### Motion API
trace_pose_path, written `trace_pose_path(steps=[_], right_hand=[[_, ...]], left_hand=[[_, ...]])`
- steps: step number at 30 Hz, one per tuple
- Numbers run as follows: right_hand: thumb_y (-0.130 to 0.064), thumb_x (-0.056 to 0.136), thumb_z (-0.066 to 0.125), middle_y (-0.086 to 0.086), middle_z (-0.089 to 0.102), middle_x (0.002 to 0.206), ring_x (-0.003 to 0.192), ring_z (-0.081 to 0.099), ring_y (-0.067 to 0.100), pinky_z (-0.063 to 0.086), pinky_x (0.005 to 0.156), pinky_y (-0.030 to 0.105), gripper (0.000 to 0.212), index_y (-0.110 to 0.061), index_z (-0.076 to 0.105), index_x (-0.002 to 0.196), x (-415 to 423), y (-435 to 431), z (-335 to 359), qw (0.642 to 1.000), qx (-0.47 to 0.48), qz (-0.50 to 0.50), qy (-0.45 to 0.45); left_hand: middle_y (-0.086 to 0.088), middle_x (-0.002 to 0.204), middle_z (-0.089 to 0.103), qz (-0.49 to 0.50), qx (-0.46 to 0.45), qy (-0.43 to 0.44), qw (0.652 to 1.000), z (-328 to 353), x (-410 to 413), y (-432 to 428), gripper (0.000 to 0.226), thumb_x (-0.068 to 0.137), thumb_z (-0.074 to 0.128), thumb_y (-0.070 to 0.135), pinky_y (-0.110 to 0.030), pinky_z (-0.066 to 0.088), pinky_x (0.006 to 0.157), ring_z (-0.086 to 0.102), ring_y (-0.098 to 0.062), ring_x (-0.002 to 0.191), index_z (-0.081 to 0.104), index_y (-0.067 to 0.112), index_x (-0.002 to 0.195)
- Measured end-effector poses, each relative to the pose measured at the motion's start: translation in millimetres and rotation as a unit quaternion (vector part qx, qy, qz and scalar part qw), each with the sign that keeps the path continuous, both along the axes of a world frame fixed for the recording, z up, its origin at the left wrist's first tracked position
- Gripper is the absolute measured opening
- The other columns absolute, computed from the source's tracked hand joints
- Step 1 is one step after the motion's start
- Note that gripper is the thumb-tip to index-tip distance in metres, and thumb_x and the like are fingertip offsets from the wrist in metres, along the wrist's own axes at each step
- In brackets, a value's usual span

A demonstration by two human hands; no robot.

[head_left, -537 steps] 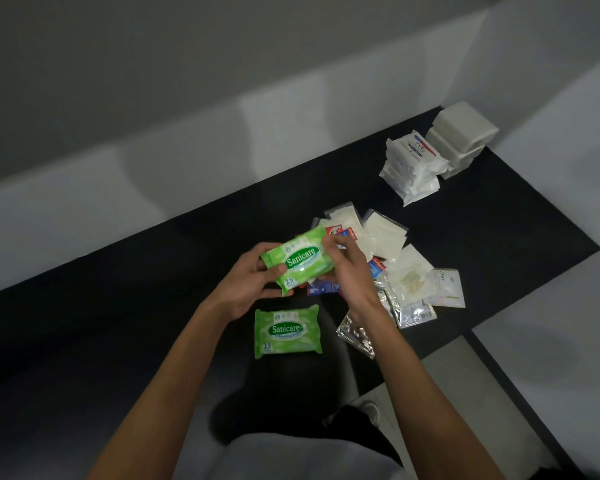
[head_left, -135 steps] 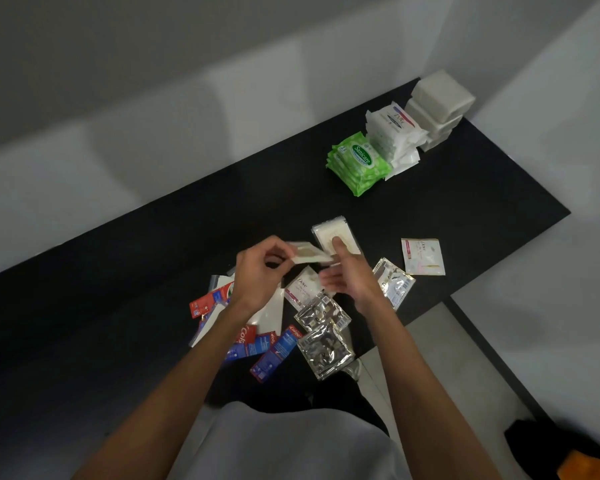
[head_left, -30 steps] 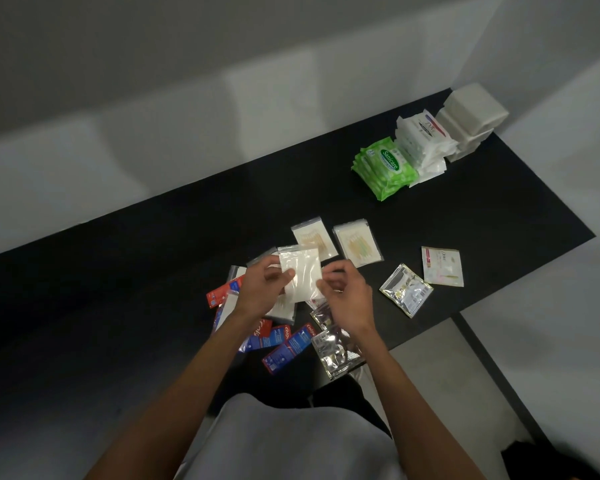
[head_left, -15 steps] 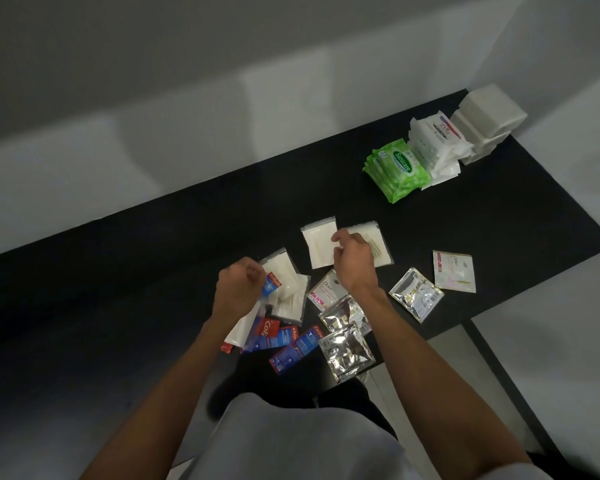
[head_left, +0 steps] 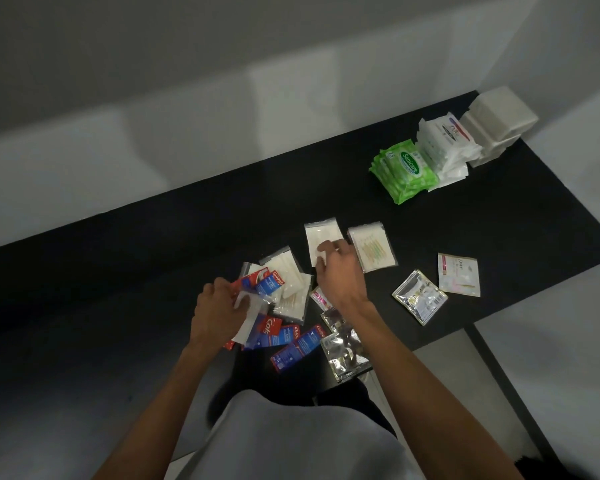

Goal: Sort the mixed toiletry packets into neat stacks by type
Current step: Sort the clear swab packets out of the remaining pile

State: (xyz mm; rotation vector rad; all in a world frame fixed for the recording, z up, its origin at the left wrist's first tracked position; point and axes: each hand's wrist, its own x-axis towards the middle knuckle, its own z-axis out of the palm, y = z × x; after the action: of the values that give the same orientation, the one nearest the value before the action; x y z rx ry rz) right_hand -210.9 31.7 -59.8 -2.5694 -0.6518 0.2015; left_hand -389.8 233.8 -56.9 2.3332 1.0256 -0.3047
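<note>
My left hand point(head_left: 219, 313) grips a white clear-wrapped packet point(head_left: 245, 323) at the left of the mixed pile, with red-and-blue toothpaste sachets point(head_left: 262, 284) at its fingertips. My right hand point(head_left: 340, 271) reaches forward, its fingertips resting on a clear packet point(head_left: 321, 235) laid flat on the black table point(head_left: 187, 237). A clear packet of cotton buds point(head_left: 373, 247) lies just right of it. More clear packets point(head_left: 288, 282), toothpaste sachets point(head_left: 291, 344) and silver foil packets point(head_left: 345, 351) lie mixed between my arms.
At the far right corner stand a green wipes stack point(head_left: 404, 169), a white wipes stack point(head_left: 444, 147) and white blocks point(head_left: 496, 119). A lone silver foil packet point(head_left: 420, 296) and a pink-white sachet point(head_left: 459, 273) lie at the right. The table's front edge runs under my arms.
A second ago both hands held a clear packet above the pile. My right hand has since laid it on the table beside the cotton-bud packet, while my left hand dropped back into the pile.
</note>
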Motion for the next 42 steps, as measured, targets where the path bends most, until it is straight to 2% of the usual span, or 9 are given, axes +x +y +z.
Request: trace_pose_path(steps=[5, 9, 16, 21, 25, 28, 32, 36, 42], right_hand=[[-0.032, 0.108, 0.060, 0.000, 0.070, 0.103, 0.086, 0.070, 0.010, 0.056, 0.065, 0.017, 0.016, -0.018, 0.063, 0.116, -55.3, 14.1, 12.2, 0.983, 0.068, 0.058, 0.160], [-0.041, 0.105, 0.065, 0.001, 0.074, 0.113, 0.095, 0.071, 0.009, 0.057, 0.075, 0.020, 0.028, -0.020, 0.062, 0.123, -88.1, 28.3, 7.3, 0.962, 0.059, 0.069, 0.257], [-0.028, 0.101, 0.073, 0.002, 0.074, 0.123, 0.113, 0.070, 0.013, 0.044, 0.073, 0.009, 0.029, -0.020, 0.061, 0.126, -100.2, 26.0, -0.5, 0.942, 0.099, 0.022, 0.321], [-0.032, 0.098, 0.075, -0.003, 0.057, 0.132, 0.115, 0.064, 0.014, 0.055, 0.082, 0.020, 0.037, -0.029, 0.055, 0.129, -91.3, 18.6, 9.2, 0.953, 0.136, 0.027, 0.269], [-0.032, 0.098, 0.074, -0.009, 0.048, 0.143, 0.125, 0.048, 0.010, 0.045, 0.088, 0.020, 0.050, -0.036, 0.048, 0.141, -79.1, 14.0, 20.7, 0.967, 0.156, 0.045, 0.195], [-0.029, 0.102, 0.067, -0.007, 0.062, 0.127, 0.118, 0.048, 0.011, 0.037, 0.077, 0.016, 0.034, -0.032, 0.053, 0.132, -68.7, 10.6, 25.0, 0.978, 0.128, 0.087, 0.143], [-0.019, 0.103, 0.068, -0.006, 0.066, 0.101, 0.087, 0.064, 0.004, 0.045, 0.065, 0.007, 0.012, -0.022, 0.063, 0.113, -53.4, -1.9, 28.2, 0.972, 0.161, 0.053, 0.160], [-0.014, 0.099, 0.073, -0.003, 0.072, 0.103, 0.083, 0.071, 0.002, 0.053, 0.060, 0.010, 0.016, -0.019, 0.067, 0.113, -32.6, -19.3, 27.8, 0.938, 0.239, -0.114, 0.225], [-0.012, 0.098, 0.075, 0.003, 0.075, 0.101, 0.076, 0.079, 0.012, 0.056, 0.064, 0.017, 0.029, -0.023, 0.059, 0.120, -2.7, -24.3, 20.4, 0.854, 0.351, -0.267, 0.274]], left_hand=[[-0.008, 0.118, 0.064, 0.012, -0.033, 0.031, 0.999, -8.9, -13.7, 6.0, 0.035, 0.100, 0.068, 0.033, -0.037, 0.059, 0.080, 0.066, -0.019, 0.097, 0.055, 0.015, 0.127], [-0.005, 0.119, 0.069, 0.019, -0.050, 0.007, 0.999, -11.8, -17.4, 2.5, 0.039, 0.095, 0.077, 0.028, -0.029, 0.052, 0.081, 0.063, -0.012, 0.096, 0.062, 0.015, 0.128], [0.009, 0.111, 0.063, 0.006, -0.105, -0.068, 0.992, 8.9, -17.1, 5.9, 0.030, 0.093, 0.079, 0.018, -0.020, 0.046, 0.076, 0.061, -0.009, 0.101, 0.068, 0.021, 0.121], [0.009, 0.110, 0.068, -0.037, -0.096, -0.113, 0.988, 21.1, -4.3, 6.7, 0.023, 0.093, 0.077, 0.014, -0.011, 0.045, 0.076, 0.063, -0.002, 0.099, 0.070, 0.022, 0.114], [0.012, 0.107, 0.072, -0.108, -0.084, -0.133, 0.982, 32.5, 17.5, 3.7, 0.019, 0.094, 0.077, 0.015, -0.014, 0.051, 0.083, 0.067, 0.002, 0.099, 0.072, 0.028, 0.106], [0.015, 0.100, 0.074, -0.182, -0.094, -0.156, 0.966, 39.8, 35.1, -0.9, 0.021, 0.092, 0.078, 0.014, -0.029, 0.061, 0.089, 0.071, 0.001, 0.095, 0.072, 0.033, 0.100], [0.015, 0.110, 0.071, -0.222, -0.068, -0.185, 0.955, 41.4, 59.4, -5.1, 0.025, 0.091, 0.078, 0.024, -0.037, 0.059, 0.093, 0.067, -0.001, 0.105, 0.070, 0.032, 0.113], [0.007, 0.141, 0.049, -0.080, -0.038, -0.213, 0.973, 38.3, 79.3, -15.9, 0.060, 0.090, 0.082, 0.030, -0.028, 0.040, 0.099, 0.044, -0.009, 0.128, 0.053, 0.029, 0.142], [0.005, 0.109, 0.071, 0.094, -0.238, -0.174, 0.951, 17.1, 120.3, -45.1, 0.039, 0.097, 0.075, 0.033, -0.039, 0.063, 0.091, 0.072, -0.014, 0.101, 0.062, 0.019, 0.131]])
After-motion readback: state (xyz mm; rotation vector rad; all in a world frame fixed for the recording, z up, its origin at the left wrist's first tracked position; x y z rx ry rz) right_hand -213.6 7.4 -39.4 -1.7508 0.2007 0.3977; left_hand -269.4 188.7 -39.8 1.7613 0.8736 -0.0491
